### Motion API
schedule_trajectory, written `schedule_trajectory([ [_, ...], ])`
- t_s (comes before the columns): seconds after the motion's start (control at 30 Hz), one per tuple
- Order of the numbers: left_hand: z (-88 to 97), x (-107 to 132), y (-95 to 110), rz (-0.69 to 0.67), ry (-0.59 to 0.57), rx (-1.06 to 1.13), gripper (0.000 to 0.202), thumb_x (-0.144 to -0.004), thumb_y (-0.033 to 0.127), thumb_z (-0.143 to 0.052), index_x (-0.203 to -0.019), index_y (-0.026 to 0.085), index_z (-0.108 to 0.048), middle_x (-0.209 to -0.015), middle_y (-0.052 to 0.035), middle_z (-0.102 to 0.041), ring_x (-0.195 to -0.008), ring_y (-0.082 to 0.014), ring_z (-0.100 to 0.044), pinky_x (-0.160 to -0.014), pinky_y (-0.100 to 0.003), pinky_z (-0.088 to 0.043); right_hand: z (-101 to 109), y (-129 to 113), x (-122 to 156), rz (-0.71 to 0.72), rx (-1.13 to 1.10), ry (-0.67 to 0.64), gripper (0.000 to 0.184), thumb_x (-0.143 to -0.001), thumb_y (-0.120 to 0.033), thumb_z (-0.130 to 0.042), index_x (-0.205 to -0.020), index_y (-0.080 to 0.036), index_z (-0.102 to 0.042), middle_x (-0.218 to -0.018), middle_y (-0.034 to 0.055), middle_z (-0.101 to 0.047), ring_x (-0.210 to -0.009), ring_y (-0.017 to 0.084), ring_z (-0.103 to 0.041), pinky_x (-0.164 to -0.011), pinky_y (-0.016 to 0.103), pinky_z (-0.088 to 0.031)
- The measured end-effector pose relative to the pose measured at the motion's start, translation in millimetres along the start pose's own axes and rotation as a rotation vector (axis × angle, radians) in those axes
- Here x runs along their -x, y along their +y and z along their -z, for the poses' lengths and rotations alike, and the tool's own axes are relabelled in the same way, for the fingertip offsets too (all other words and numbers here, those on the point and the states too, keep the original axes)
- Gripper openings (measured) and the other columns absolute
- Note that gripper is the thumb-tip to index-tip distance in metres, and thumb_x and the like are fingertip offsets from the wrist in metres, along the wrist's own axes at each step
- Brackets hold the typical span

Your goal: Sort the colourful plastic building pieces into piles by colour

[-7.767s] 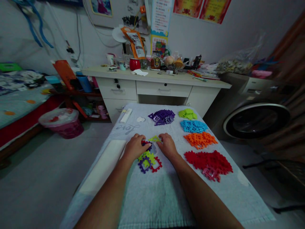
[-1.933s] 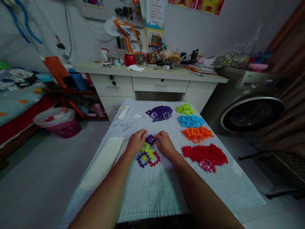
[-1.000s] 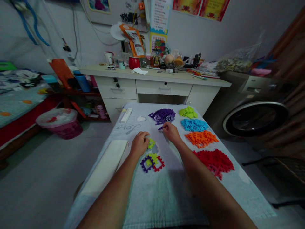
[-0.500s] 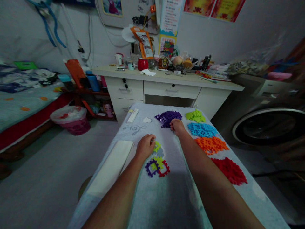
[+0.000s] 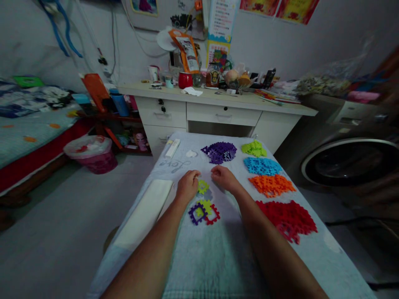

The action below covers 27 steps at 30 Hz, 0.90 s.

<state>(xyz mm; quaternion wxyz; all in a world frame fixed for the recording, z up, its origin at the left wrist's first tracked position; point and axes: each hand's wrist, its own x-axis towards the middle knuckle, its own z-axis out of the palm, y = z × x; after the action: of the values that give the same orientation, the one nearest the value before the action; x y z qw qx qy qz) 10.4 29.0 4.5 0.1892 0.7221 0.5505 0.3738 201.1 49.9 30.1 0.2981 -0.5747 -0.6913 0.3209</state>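
Note:
My left hand [image 5: 187, 187] is closed in a pinch just left of a yellow-green notched square frame [image 5: 203, 187]. Whether its fingers grip that frame or something smaller is hidden. My right hand [image 5: 225, 178] has curled fingers and hovers to the right of it, below a pile of purple notched plastic pieces [image 5: 220, 152]. What it holds, if anything, is out of sight behind the fingers. Nearer to me lies a joined cluster: a purple frame [image 5: 197, 214], a yellow-green piece [image 5: 205, 205] and a red frame [image 5: 213, 215].
Along the table's right side lie piles of yellow-green [image 5: 254, 148], blue [image 5: 262, 166], orange [image 5: 272, 185] and red pieces [image 5: 288, 218]. A long white block [image 5: 145, 214] and a small white bar [image 5: 173, 148] lie on the left. A cluttered white desk [image 5: 224, 113] stands behind.
My right hand has drawn back from the purple pile, toward me and to the left, nearer my left hand. My left hand stays beside the yellow-green frame. The whole view has shifted slightly.

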Motion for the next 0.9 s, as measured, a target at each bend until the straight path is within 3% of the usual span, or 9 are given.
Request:
schedule_trajectory([
  [0.1, 1.7, 0, 0, 0.045, 0.020, 0.066, 0.029, -0.085, 0.012, -0.042, -0.101, 0.019, -0.065, -0.101, -0.0052, -0.068, -0.085, -0.0159, -0.066, -0.083, -0.029, -0.050, -8, -7, 19, 0.167, 0.287, -0.167, 0.040, -0.071, -0.020, -0.068, -0.111, -0.015, -0.063, -0.106, 0.0081, -0.062, -0.097, 0.020, -0.056, -0.089, 0.034, -0.043],
  [0.2, 2.2, 1, -1, 0.078, 0.022, 0.131, 0.027, -0.086, 0.015, -0.042, -0.100, 0.019, -0.065, -0.099, -0.0044, -0.068, -0.075, -0.0134, -0.066, -0.076, -0.027, -0.052, -13, -11, 27, 0.284, 0.403, -0.208, 0.059, -0.073, -0.022, -0.070, -0.129, -0.016, -0.055, -0.123, 0.0122, -0.055, -0.112, 0.023, -0.050, -0.100, 0.038, -0.035],
  [0.4, 1.0, 3, -3, 0.095, 0.022, 0.213, 0.024, -0.087, 0.019, -0.044, -0.100, 0.019, -0.065, -0.100, -0.0039, -0.070, -0.075, -0.0130, -0.069, -0.073, -0.025, -0.052, -15, -12, 31, 0.280, 0.428, -0.210, 0.049, -0.074, -0.021, -0.068, -0.122, -0.017, -0.060, -0.118, 0.0099, -0.055, -0.110, 0.022, -0.048, -0.097, 0.036, -0.035],
  [0.63, -3.7, 2, -11, 0.071, 0.025, 0.218, 0.027, -0.084, 0.020, -0.046, -0.103, 0.020, -0.065, -0.103, -0.0045, -0.071, -0.084, -0.0154, -0.069, -0.079, -0.028, -0.053, -17, -9, 31, 0.180, 0.349, -0.066, 0.040, -0.067, -0.016, -0.067, -0.107, -0.015, -0.059, -0.103, 0.0064, -0.057, -0.095, 0.019, -0.051, -0.087, 0.031, -0.041],
  [0.77, -4.5, 1, -11, 0.050, 0.024, 0.182, 0.027, -0.083, 0.020, -0.047, -0.102, 0.020, -0.066, -0.102, -0.0051, -0.072, -0.095, -0.0178, -0.067, -0.085, -0.030, -0.052, -1, -5, 18, 0.120, 0.304, -0.016, 0.040, -0.065, -0.012, -0.066, -0.104, -0.016, -0.059, -0.099, 0.0051, -0.058, -0.088, 0.017, -0.052, -0.081, 0.029, -0.042],
  [0.9, -4.4, 0, -11, 0.039, -0.006, 0.137, 0.026, -0.083, 0.023, -0.047, -0.101, 0.020, -0.066, -0.098, -0.0054, -0.072, -0.093, -0.0187, -0.067, -0.085, -0.031, -0.051, 38, 1, -4, 0.111, 0.298, 0.047, 0.043, -0.064, -0.012, -0.067, -0.106, -0.016, -0.059, -0.099, 0.0043, -0.060, -0.085, 0.016, -0.054, -0.080, 0.030, -0.044],
])
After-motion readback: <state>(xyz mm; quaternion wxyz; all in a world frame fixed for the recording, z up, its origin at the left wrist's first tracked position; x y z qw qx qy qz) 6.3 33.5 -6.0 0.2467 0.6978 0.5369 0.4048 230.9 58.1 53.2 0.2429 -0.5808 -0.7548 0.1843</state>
